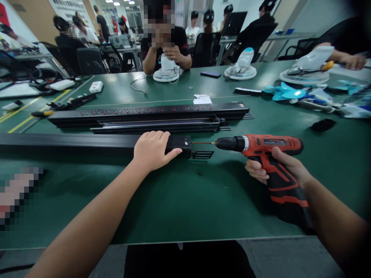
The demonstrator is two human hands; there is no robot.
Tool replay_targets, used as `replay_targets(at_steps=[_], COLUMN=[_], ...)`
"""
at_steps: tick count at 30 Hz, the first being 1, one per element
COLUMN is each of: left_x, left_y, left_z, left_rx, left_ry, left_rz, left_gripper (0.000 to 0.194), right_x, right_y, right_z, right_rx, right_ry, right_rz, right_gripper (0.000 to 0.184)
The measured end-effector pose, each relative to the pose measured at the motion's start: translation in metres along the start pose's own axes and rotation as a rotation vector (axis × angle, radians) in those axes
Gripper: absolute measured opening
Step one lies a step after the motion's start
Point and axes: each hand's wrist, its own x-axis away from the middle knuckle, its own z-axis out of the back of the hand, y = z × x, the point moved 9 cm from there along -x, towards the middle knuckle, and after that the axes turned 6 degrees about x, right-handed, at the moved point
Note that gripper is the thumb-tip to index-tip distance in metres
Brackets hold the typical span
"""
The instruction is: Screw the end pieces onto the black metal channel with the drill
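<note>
My right hand (278, 170) grips a drill (271, 144), its bit at the bar's end; my left hand (152, 150) presses atop the black bar (72, 144), fingers loosely curled.

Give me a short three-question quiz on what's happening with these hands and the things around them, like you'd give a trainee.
1. True or false: the left hand rests on the long black bar, close to one end.

2. Multiple choice: the red and black drill is in the right hand. Where does its bit point?
a) straight up
b) toward the end of the bar
c) down at the floor

3. Fill in the blank: the black strip farther back has small ____ spots along its top.

Key: 1 true; 2 b; 3 red.
</note>
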Motion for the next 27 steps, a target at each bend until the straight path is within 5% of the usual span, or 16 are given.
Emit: replay_targets(at_steps=[6, 27], left_x=[0.0, 0.0], left_y=[0.0, -0.001], left_z=[0.0, -0.001], left_rx=[-0.021, -0.011], left_ry=[-0.008, 0.009], left_rz=[0.0, -0.009], left_gripper=[0.068, 0.068], right_x=[0.001, 0.001], right_y=[0.013, 0.004], right_z=[0.014, 0.009], right_rx=[-0.062, -0.024], right_ry=[0.035, 0.016], right_rz=[-0.095, -0.004], right_gripper=[0.049, 0.045])
